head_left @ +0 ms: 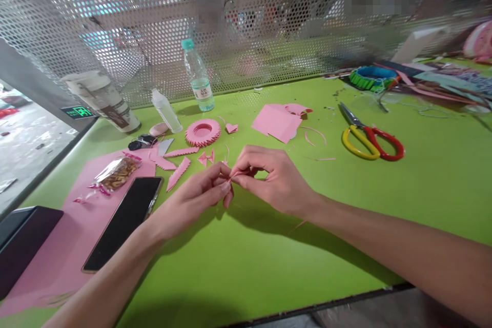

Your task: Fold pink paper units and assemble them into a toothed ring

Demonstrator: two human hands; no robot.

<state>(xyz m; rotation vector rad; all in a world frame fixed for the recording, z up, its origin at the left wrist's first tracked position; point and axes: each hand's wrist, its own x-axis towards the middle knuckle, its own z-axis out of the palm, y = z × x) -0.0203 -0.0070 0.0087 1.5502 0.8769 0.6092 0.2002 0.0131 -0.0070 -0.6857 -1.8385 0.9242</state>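
Head view, two bare hands meeting over the near middle of a green tabletop (384, 205). The left hand (203, 187) and the right hand (274, 177) are drawn nearly closed, thumbs and fingertips pinched together on a small piece of pink paper (239, 174), largely hidden by the fingers; its full shape cannot be told. Beyond the hands lie a ring of pleated pink paper (212, 139), a paper heart (231, 128) just to its right, and, farther right, a flat pink sheet (277, 122). Zigzag-edged strips (179, 174) lie near the left hand. At right, scissors (371, 136) with one yellow and one red handle rest with their blades parted only slightly, if at all. At left, a phone (125, 220) and a snack packet (117, 171) lie on a larger pink sheet; behind stand a white squeeze bottle (167, 111) and a green-capped water bottle (200, 82)
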